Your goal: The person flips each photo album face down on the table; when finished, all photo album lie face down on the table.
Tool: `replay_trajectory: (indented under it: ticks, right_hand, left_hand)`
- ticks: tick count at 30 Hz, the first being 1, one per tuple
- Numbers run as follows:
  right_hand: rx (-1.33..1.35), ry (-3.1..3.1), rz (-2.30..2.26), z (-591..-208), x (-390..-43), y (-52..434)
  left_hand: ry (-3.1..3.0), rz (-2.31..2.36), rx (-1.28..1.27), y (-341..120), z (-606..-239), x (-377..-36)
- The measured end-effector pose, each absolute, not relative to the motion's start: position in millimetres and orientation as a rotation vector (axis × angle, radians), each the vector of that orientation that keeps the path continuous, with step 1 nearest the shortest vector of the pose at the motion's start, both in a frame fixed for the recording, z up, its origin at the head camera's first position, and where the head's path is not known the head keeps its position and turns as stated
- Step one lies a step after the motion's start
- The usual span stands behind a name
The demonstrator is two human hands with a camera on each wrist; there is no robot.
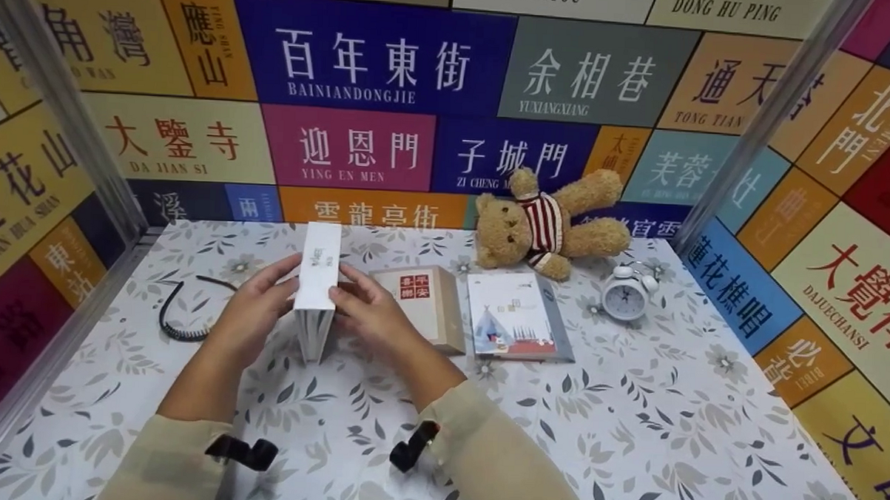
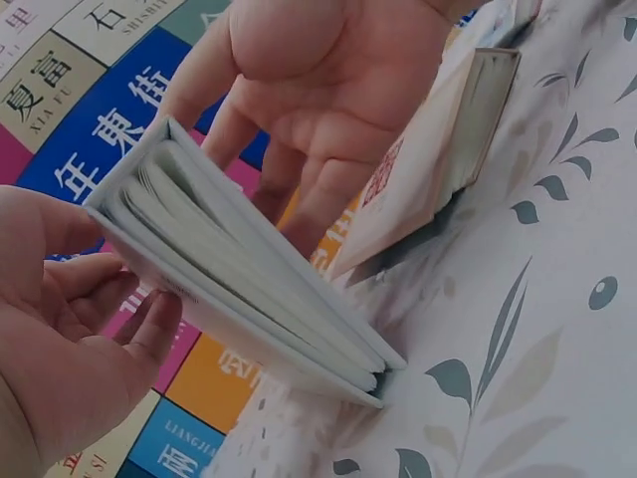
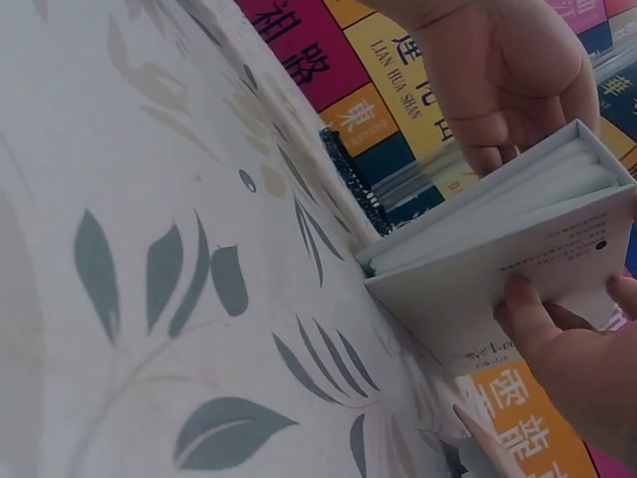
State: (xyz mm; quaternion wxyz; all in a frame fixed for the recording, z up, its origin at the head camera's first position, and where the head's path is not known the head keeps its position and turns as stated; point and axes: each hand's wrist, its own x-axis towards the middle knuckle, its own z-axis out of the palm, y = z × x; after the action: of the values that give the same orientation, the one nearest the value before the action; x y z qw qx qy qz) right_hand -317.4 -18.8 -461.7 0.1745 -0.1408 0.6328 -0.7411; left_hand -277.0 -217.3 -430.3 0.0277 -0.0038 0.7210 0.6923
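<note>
A white hardcover book [image 1: 317,275] stands on edge between both hands, its narrow lettered spine turned up toward the head camera. Its pages [image 2: 239,264] fan slightly apart between the covers in the left wrist view. My left hand [image 1: 258,314] holds one cover, with bent fingers [image 2: 149,324] against it. On the opposite cover, my right hand [image 1: 380,311] grips the book, its thumb near the spine. The right wrist view shows fingertips [image 3: 523,299] pressed on the printed cover. The book's lower end appears to touch the table, though the contact is not fully clear.
Right of the hands lie a beige book [image 1: 421,308] with red stamps and a book with a tent picture [image 1: 513,319]. A teddy bear [image 1: 542,224] lies behind them, a white alarm clock [image 1: 625,295] farther right. A black headband [image 1: 172,322] lies left on the floral tabletop [image 1: 631,434].
</note>
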Motion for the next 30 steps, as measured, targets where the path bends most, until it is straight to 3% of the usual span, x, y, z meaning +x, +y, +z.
replay_trajectory:
  ticks: [10,30]
  right_hand:
    - [-0.353,1.785,-2.267,-459.6,-324.8,-9.6]
    - [-0.172,1.993,-2.054,-475.0,-332.6,-4.9]
  left_hand:
    - [2.108,1.941,-0.13,-233.6,-472.2,-289.4]
    - [2.083,2.074,-0.34,-249.3,-473.1,-292.1]
